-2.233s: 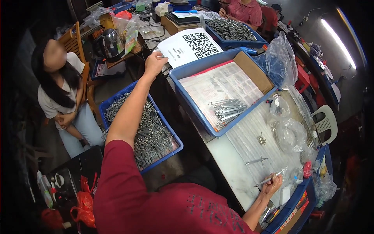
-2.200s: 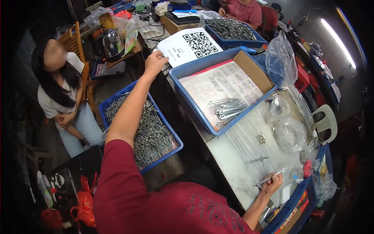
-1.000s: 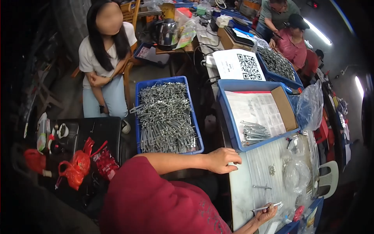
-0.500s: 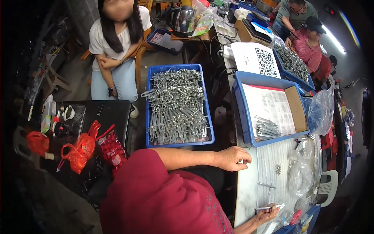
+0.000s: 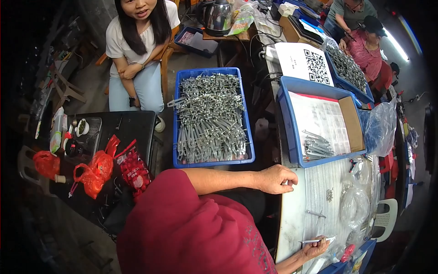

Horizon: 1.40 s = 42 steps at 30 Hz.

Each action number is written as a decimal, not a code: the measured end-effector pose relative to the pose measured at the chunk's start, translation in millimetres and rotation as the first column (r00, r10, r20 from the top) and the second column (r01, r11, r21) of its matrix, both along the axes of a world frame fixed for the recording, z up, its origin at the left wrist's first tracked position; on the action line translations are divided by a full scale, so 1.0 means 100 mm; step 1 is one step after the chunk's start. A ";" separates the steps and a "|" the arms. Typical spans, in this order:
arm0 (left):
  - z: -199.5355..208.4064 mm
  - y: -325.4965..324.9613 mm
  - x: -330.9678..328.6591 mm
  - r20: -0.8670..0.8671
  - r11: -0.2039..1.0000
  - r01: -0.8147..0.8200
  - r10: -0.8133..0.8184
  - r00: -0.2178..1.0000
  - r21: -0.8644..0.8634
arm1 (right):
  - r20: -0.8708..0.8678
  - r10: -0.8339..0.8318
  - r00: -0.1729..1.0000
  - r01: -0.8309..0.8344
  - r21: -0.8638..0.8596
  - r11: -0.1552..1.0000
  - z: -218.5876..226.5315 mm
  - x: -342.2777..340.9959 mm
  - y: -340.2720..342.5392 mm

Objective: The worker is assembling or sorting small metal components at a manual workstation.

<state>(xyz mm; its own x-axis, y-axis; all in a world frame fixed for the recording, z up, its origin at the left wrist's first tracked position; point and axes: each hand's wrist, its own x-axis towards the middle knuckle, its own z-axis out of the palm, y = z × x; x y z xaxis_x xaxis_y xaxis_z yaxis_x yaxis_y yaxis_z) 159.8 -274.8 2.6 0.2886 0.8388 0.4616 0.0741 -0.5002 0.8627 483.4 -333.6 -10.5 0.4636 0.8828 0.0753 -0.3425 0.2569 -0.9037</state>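
My left hand (image 5: 276, 179) rests at the near edge of the white-topped table, its fingers curled in with the thumb close to them; whatever they may hold is hidden. Farther along the table, my right hand (image 5: 316, 249) pinches a slim metal rod part (image 5: 310, 241), whose pale end sticks out past the fingers. Between the hands, a similar metal part with a crosspiece (image 5: 315, 213) lies on the foam sheet (image 5: 315, 192). A small heap of tiny metal pieces (image 5: 330, 195) sits beyond it.
A blue crate (image 5: 175, 146) heaped with metal parts stands left of the table. On the table, a blue tray (image 5: 292, 132) holds several metal rods; clear plastic bags (image 5: 355, 208) lie nearby. A person (image 5: 137, 55) sits beyond a black table (image 5: 137, 119) with red bags. Two co-workers are at far right.
The view has shifted slightly, so the whole scene sits a little higher and to the right. My left hand's fingers look slightly more curled. The right hand keeps its hold on the rod part.
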 end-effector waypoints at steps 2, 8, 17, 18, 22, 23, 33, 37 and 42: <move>0.01 0.00 -0.02 -0.008 1.000 0.000 -0.001 1.000 -0.020 | 0.001 0.007 1.000 -0.007 0.003 1.000 -0.01 0.00 0.00; 0.00 -0.01 -0.04 0.002 0.999 -0.006 0.006 1.000 -0.044 | -0.026 0.046 0.999 -0.046 0.001 0.999 -0.02 -0.01 0.02; 0.00 -0.02 0.05 -0.004 0.997 0.003 -0.004 1.000 -0.071 | 0.020 -0.038 0.999 0.038 0.003 0.999 0.04 0.01 -0.05; 0.01 -0.02 0.07 -0.023 0.997 -0.003 0.001 1.000 -0.073 | 0.039 -0.035 0.999 0.035 0.002 0.999 0.04 0.01 -0.05; 0.03 -0.02 0.05 -0.057 0.997 -0.041 0.037 0.998 -0.067 | 0.078 -0.044 0.996 0.045 -0.023 0.999 0.06 -0.05 -0.03; 0.03 -0.01 0.06 -0.061 0.997 -0.053 0.050 0.997 -0.049 | 0.077 -0.041 0.996 0.043 -0.022 0.999 0.08 -0.08 -0.02; 0.05 0.00 0.15 -0.066 0.986 -0.006 -0.005 0.998 -0.169 | 0.003 -0.071 0.997 0.071 -0.073 0.995 0.04 -0.03 -0.02; 0.06 -0.02 0.21 -0.072 0.975 0.010 -0.027 0.997 -0.223 | -0.007 -0.016 1.000 0.016 -0.046 0.999 0.10 -0.06 -0.04; 0.04 -0.01 0.24 -0.076 0.968 0.046 -0.067 0.995 -0.247 | -0.045 -0.014 0.999 0.012 -0.049 0.999 0.11 -0.06 -0.03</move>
<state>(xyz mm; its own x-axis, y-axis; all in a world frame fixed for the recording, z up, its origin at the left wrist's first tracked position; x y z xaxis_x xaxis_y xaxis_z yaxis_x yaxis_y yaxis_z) 184.0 -276.3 6.6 0.3671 0.9046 0.2165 0.1283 -0.2798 0.9515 477.1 -336.8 0.8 0.4772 0.8787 0.0115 -0.3799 0.2181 -0.8989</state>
